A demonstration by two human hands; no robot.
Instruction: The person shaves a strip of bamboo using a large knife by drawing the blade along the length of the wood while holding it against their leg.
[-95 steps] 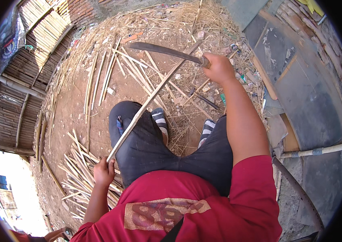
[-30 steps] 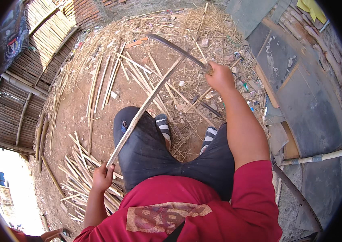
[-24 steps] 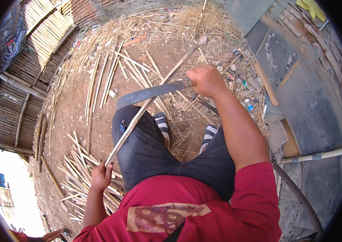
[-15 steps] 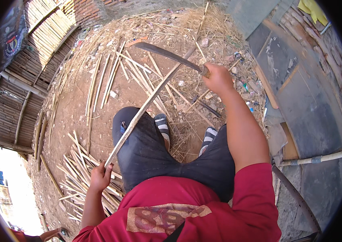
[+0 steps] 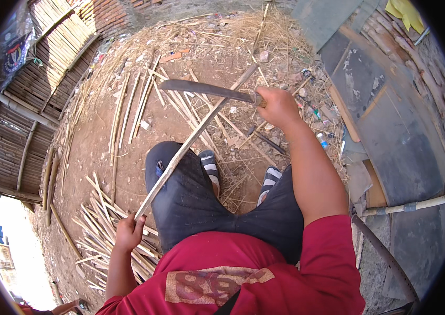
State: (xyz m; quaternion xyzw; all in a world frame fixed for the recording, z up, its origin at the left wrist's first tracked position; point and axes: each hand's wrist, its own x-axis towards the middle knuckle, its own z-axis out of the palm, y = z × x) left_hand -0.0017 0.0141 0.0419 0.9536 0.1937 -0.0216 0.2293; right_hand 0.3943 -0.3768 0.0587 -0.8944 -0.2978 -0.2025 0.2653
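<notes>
My left hand is closed around the near end of a long pale bamboo strip. The strip slants across my left thigh, up and away to the right. My right hand grips the handle of a machete. The machete's dark, broad blade points left and crosses over the strip in its far part; whether the edge touches the strip I cannot tell. Beside my left hand lies a heap of split bamboo strips.
More bamboo strips lie on the dirt beyond my knees. A dark rod rests near my right foot. At the right, dark boards lean beside a pale pole. A woven bamboo wall stands left. Part of another person's arm shows lower left.
The machete and my right hand have come down and slightly left, with the blade now lying more level across the strip. My left hand has barely moved.
</notes>
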